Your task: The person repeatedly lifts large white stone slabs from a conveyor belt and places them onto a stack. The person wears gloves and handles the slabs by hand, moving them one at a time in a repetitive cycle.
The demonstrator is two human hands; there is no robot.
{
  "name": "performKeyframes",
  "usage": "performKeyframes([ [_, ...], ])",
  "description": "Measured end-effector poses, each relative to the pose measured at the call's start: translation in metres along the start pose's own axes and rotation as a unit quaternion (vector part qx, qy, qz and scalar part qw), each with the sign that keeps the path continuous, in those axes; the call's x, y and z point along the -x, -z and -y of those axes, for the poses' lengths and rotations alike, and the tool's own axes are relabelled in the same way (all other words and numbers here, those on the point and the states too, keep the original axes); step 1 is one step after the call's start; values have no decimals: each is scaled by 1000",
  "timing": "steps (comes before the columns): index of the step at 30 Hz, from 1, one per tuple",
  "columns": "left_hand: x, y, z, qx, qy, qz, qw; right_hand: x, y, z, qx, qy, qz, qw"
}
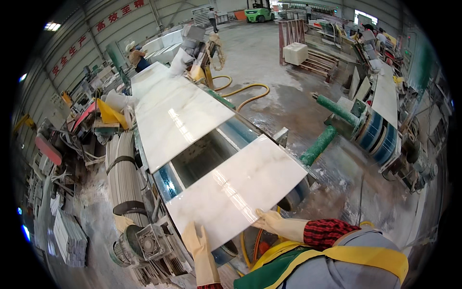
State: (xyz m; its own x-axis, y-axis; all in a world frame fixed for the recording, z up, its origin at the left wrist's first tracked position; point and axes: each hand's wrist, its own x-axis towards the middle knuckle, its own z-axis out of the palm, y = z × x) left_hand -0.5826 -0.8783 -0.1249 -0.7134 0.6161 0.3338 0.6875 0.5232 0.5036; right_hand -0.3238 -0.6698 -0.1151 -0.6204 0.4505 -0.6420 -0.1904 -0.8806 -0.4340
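A polished white marble slab (pixel 240 188) with faint veins lies near me across a blue-belted conveyor (pixel 167 183). My left hand (pixel 195 241), in a cream rubber glove, holds the slab's near edge at its left end. Further right along that edge, my right hand (pixel 273 222), gloved alike, grips it with fingers partly hidden. A longer marble slab (pixel 178 120) lies ahead on the same conveyor. Between the two slabs a dark gap shows the conveyor's inside.
At my left stand a strapped bundle of strips (pixel 122 168) and a motor (pixel 144 243). Green rollers (pixel 318 146) jut out at the right, near a second conveyor (pixel 380 132). A yellow hose (pixel 250 90) crosses the floor. A person (pixel 137 57) and a green forklift (pixel 260 11) are farther off.
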Motion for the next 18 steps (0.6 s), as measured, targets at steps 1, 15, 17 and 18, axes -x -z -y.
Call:
performKeyframes([
  [1, -10, -3, -9, 11, -33, 25, 999, 17, 10, 1, 2, 0, 3, 1000],
  [15, -167, -111, -41, 1, -148, 148, 978, 35, 86, -8, 143, -58, 72, 985],
  [17, -150, -106, -73, 0, -175, 69, 982, 38, 94, -6, 181, -48, 87, 978],
  [18, -146, -92, -95, 4, -161, 96, 982, 39, 99, -4, 196, -53, 94, 975],
])
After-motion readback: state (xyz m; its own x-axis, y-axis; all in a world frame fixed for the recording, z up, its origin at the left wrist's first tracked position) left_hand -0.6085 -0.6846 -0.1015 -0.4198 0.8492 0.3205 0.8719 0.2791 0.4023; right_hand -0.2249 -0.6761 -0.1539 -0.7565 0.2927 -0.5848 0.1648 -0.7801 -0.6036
